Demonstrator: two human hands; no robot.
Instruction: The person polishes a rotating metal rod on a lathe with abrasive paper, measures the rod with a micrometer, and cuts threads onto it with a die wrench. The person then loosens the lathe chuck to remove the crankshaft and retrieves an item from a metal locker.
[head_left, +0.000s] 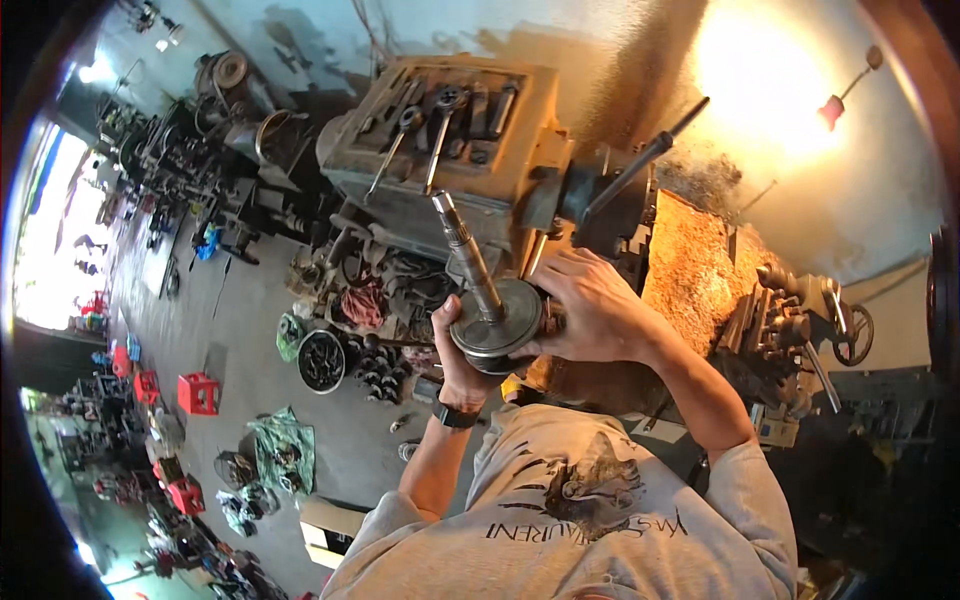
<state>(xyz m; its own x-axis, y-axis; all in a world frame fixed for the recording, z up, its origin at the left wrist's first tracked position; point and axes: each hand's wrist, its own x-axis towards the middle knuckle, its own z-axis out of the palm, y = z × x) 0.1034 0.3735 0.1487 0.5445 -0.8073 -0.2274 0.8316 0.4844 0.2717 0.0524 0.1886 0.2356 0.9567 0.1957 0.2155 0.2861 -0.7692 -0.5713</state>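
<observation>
a person in a grey printed shirt holds a metal shaft with a round flange (487, 300) over the lathe (450, 160), just below the wrenches (425, 135) lying on its top. the left hand (462, 355) cups the flange from beneath, grip closed on it; the right hand (590, 305) wraps its far rim, fingers curled tight. orange shavings (690, 275) cover the bed at the right.

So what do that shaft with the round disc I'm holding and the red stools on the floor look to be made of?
The shaft and its disc, gripped by the left hand and right hand, look like bare steel: grey, with dull machined shine. The red stools seem moulded plastic, judging by their uniform bright colour, though they are too small to be sure.
</observation>
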